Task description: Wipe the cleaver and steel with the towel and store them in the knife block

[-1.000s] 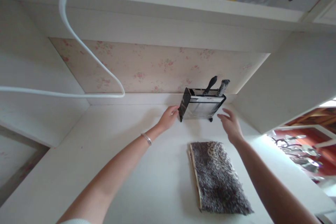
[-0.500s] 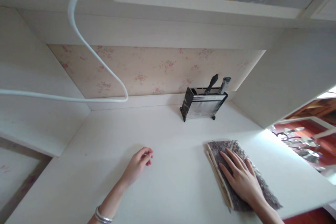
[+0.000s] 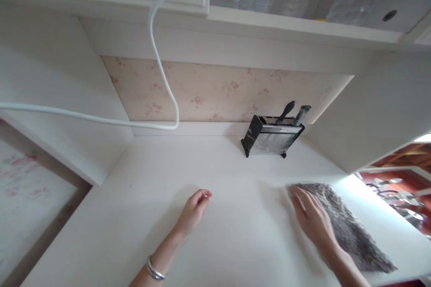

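A fuzzy grey cloth lies folded on the white countertop at the right. At its far-left corner and along its left edge is my right hand, slightly blurred, with the fingers bent around the edge of the cloth. The fingertips are partly hidden. My left hand rests over the middle of the countertop, fingers curled in and nothing visible in them. A silver bracelet circles the left wrist.
A knife block with two handles sticking up stands at the back. A white cable hangs in front at the upper left. Overhead, an open cabinet shelf holds plastic bottles. Side panels border the counter.
My right hand has gone from lying flat on top of the cloth to its left edge, fingers bending. The cloth sits further right. The view has shifted; my left hand stays curled.
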`<action>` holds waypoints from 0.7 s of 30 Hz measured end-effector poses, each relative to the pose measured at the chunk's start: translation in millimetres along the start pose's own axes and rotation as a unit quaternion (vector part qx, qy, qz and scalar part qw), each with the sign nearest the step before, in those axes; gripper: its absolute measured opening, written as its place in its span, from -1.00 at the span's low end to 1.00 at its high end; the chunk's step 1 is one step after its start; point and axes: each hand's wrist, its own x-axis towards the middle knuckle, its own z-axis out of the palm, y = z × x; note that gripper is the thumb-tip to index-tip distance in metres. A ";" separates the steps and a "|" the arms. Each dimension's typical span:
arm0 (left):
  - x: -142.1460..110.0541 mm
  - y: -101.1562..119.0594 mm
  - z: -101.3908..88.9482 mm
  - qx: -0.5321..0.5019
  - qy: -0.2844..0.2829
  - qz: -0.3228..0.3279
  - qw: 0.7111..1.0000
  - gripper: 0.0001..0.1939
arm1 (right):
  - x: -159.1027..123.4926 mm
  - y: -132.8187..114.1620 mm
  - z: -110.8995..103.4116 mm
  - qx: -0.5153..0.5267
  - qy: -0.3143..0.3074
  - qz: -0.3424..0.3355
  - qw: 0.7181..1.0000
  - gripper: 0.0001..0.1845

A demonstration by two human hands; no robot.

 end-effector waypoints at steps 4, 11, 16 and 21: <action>-4.2 -1.3 1.1 -0.011 0.018 0.002 1.000 -0.78 | -7.6 -98.6 59.7 0.314 -0.064 0.062 0.945 -0.75; -2.9 -8.7 -3.2 -0.028 0.047 0.034 0.998 -0.70 | -17.8 -220.1 143.3 0.458 -0.214 0.055 0.861 -0.81; 1.9 -13.8 -9.5 -0.018 0.080 0.044 0.996 -0.69 | -18.8 -233.1 161.8 0.478 -0.208 0.066 0.851 -0.83; 3.8 -14.4 -8.6 -0.003 0.071 0.050 0.996 -0.70 | -17.6 -224.6 158.1 0.491 -0.212 0.062 0.843 -0.84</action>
